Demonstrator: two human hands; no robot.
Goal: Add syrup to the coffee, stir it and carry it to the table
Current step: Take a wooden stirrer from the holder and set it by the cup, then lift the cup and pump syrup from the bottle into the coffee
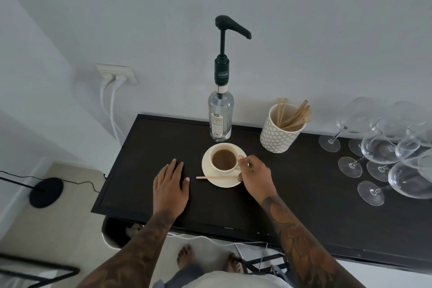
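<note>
Right hand has its grip closed on the coffee cup at the handle side; the cup sits on a saucer with a wooden stirrer across it. Left hand lies flat, fingers spread, on the dark bench. Behind the cup stands the syrup bottle.

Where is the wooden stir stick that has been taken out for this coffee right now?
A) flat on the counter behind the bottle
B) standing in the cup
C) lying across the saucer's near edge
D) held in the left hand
C: the stir stick lies flat across the near edge of the saucer, in front of the cup, its left end poking out over the dark counter.
</note>
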